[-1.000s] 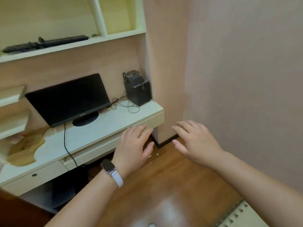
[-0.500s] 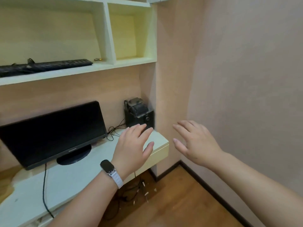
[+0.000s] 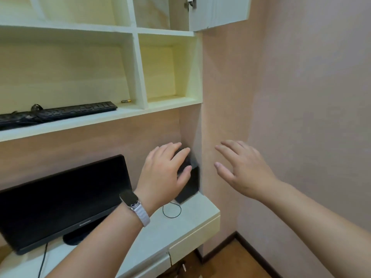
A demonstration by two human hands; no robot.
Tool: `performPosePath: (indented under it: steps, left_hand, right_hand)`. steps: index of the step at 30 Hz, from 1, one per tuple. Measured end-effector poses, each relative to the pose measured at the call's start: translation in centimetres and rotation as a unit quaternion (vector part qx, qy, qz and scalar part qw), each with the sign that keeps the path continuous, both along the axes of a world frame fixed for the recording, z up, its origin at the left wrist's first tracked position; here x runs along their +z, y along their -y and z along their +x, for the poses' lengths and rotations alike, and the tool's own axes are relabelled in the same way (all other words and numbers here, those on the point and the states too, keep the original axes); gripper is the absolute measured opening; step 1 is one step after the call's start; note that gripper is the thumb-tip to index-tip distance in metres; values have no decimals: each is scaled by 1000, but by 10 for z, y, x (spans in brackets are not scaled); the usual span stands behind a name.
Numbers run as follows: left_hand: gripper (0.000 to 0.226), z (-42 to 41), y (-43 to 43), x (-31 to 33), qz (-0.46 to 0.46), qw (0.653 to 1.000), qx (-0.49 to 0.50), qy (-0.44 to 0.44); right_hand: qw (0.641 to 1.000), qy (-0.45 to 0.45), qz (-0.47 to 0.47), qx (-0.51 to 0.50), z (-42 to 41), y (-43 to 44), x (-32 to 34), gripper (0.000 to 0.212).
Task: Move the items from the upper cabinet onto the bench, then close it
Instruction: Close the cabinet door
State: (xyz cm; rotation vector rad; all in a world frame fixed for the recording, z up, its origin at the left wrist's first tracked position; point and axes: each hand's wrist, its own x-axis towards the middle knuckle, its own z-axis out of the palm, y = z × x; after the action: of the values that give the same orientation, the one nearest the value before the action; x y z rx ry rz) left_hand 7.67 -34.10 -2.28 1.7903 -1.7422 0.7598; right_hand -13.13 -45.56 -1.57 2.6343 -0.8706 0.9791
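Note:
The upper cabinet's white door (image 3: 218, 13) stands swung open at the top right, with a hinge showing; the compartment behind it (image 3: 154, 13) looks bare as far as the frame reaches. Below are open cream shelves (image 3: 164, 101). The white bench (image 3: 192, 213) runs along the wall beneath. My left hand (image 3: 164, 175), with a watch on the wrist, hovers with fingers straight in front of a black speaker (image 3: 190, 185). My right hand (image 3: 243, 169) is held up beside it, fingers spread, holding nothing.
A black monitor (image 3: 60, 203) stands on the bench at the left. A black keyboard (image 3: 60, 113) and a small battery (image 3: 126, 101) lie on the lower shelf. A thin cable (image 3: 171, 211) loops beside the speaker. Pink wall (image 3: 301, 97) is close on the right.
The view has tilted upward from the floor and bench to the shelves and the open cabinet door. Both hands stay raised and empty in front of me.

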Motion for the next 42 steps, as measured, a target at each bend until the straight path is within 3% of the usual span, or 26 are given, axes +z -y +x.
performPosePath:
  steps: [15,26,31,35,39,42]
  left_hand:
    - [47,43,195,87,-56,993,72,70]
    - [44,105,256,191,-148,965,82,201]
    - [48,149,267,235,-160,946,90,268]
    - [50,179,266,260,-150,931,107,315]
    - [50,206,258,269,-127,916,111,363]
    - [50,216,254,269,-94,906,114,396]
  right_hand:
    - [987,110,-46,108,61,212,84,52]
    - [966,211,-24,146,99,290,160,64]
    - [935,298,85,174,106,299,196,74]
    - [888,382,124,223,119,306,219,76]
    - [846,427,129,292,135,307,232,55]
    - [820,450,118,332,149,308,235,51]
